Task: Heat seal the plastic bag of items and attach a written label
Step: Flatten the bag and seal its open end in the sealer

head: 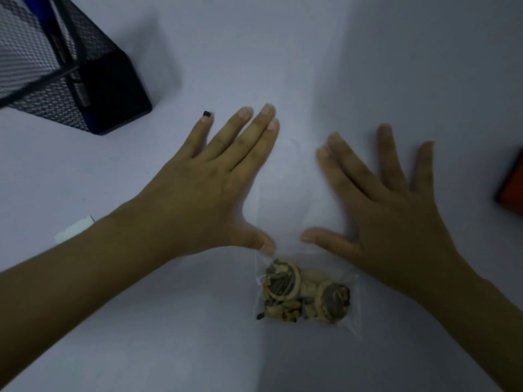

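A clear plastic bag (294, 199) lies flat on the white table, its empty upper part stretching away from me. Brown and dark round items (307, 291) sit bunched at its near end. My left hand (203, 188) rests palm down with fingers spread along the bag's left edge, thumb touching the bag just above the items. My right hand (387, 199) lies palm down on the bag's right side, fingers apart, thumb pointing inward near the items. Neither hand grips anything.
A black mesh organiser (73, 69) stands at the far left. A white scrap of paper (75, 230) peeks out beside my left forearm. An orange object (512, 188) shows at the right edge.
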`<state>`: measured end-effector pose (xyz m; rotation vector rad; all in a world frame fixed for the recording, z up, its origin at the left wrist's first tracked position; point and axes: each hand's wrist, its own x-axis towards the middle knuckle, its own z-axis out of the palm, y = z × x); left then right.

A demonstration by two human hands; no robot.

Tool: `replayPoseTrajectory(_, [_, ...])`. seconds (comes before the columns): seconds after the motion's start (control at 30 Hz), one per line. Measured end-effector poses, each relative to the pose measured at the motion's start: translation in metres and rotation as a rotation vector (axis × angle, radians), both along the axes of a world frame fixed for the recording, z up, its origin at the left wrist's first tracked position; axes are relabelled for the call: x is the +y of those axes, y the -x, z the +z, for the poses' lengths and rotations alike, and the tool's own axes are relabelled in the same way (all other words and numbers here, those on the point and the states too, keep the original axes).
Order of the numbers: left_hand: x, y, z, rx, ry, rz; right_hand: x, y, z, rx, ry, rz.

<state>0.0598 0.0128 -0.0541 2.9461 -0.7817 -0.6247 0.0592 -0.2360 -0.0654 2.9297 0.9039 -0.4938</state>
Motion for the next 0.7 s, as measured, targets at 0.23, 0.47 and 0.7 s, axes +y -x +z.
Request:
replayPoseTrajectory(0.23, [-0.001,0.0,0.001,0.011,0.003,0.004,-0.026,-0.001,0.008,0.073,0.036,-0.026])
replayPoseTrajectory(0.47, [-0.005,-0.002,0.003,0.04,0.0,0.01,0.0,0.013,0.022,0.027,-0.021,-0.131])
replayPoseTrajectory(0.7, [-0.006,-0.001,0.01,0.095,-0.031,0.018,-0.021,0.022,0.009,0.028,0.018,-0.019])
